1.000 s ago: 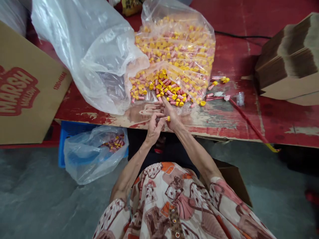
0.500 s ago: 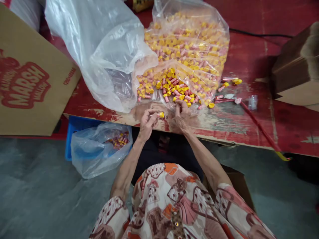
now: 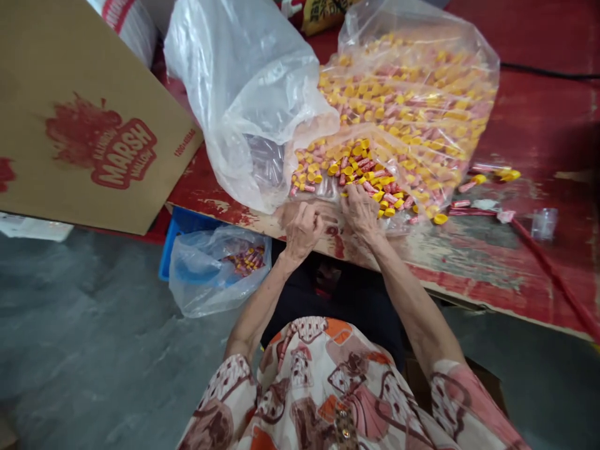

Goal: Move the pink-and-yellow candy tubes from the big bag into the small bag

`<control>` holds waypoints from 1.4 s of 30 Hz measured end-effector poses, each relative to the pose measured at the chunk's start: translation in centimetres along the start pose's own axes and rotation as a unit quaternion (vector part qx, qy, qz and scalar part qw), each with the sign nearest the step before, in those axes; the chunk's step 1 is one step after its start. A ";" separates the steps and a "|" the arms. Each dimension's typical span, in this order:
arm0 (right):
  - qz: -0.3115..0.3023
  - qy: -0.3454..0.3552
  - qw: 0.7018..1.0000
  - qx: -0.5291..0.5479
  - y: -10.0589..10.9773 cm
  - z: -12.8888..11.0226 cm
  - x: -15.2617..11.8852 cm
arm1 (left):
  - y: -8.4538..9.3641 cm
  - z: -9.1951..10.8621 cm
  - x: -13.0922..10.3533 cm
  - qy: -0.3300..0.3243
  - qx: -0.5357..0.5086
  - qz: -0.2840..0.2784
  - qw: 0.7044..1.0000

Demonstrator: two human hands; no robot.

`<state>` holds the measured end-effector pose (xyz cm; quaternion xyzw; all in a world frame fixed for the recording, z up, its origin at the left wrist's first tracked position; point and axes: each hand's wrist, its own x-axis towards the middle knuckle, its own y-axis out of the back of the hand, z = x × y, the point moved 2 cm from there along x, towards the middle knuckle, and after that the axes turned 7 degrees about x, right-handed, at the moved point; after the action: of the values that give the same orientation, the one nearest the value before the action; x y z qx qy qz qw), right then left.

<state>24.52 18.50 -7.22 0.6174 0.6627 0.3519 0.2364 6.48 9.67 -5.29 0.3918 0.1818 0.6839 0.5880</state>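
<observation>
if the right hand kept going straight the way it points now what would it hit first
Most likely the loose yellow-capped tubes: the right hand points at their near edge and may be touching them; depth is unclear here.

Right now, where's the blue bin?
Head view, left: blue bin below the front edge of the table, partly under a clear bag, left of the left hand.
</observation>
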 end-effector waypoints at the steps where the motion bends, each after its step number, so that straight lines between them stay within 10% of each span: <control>1: 0.006 0.002 1.000 0.005 0.1 0.1 -0.3 | 0.1 -0.4 0.0 0.006 -0.006 -0.001 1.000; 8: 0.086 -0.012 0.989 0.123 0.5 0.1 -2.9 | 5.1 -6.9 5.8 0.144 0.077 0.054 0.985; 12: 0.142 -0.017 0.967 0.211 0.5 -0.6 -3.9 | 8.6 -10.5 10.4 0.236 0.241 -0.031 0.941; 21: 0.180 -0.039 0.965 0.185 -0.4 -1.0 -4.3 | 11.2 -12.1 11.7 0.158 0.236 -0.072 0.956; 26: 0.142 -0.057 0.973 0.171 -0.8 -1.9 -3.5 | 8.5 -8.4 7.6 0.104 0.002 -0.069 0.992; 33: 0.213 -0.114 0.905 0.349 -0.7 -5.0 -3.9 | 0.7 -3.1 1.3 0.217 -0.323 -0.087 0.917; 42: 0.067 -0.130 0.844 0.515 1.4 -4.2 -4.2 | 1.1 -1.0 0.3 0.192 -0.351 -0.059 0.915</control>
<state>22.83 13.63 -3.95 0.7337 0.6684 -0.1089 -0.0560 5.04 9.89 -5.04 0.0100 0.0621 0.7299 0.6806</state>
